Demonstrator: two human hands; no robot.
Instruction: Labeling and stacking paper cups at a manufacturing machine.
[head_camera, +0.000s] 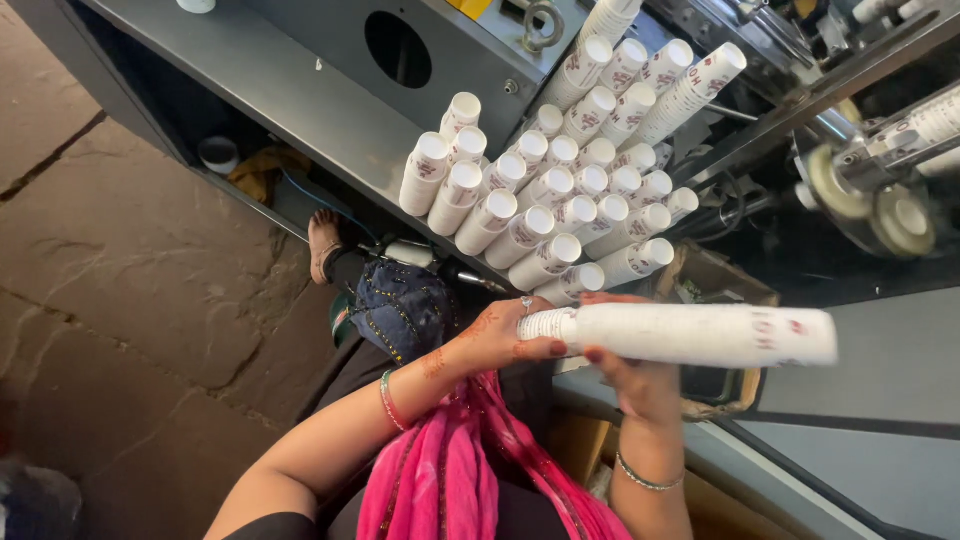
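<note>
My 2 hands, left (497, 338) and right (625, 375), fingers clamped on a level cup stack (680, 334), just below the stacked cups (560, 190) on the bench (290, 90).

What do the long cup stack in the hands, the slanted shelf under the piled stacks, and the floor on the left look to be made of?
Cup stack: probably paper, matte white with small red print, thin rolled rims; both the left hand and right hand grip it. Slanted shelf: sheet metal by its dull grey sheen and bolt heads. Floor: rough brownish stone or concrete slabs, with cracks and joints.
</note>
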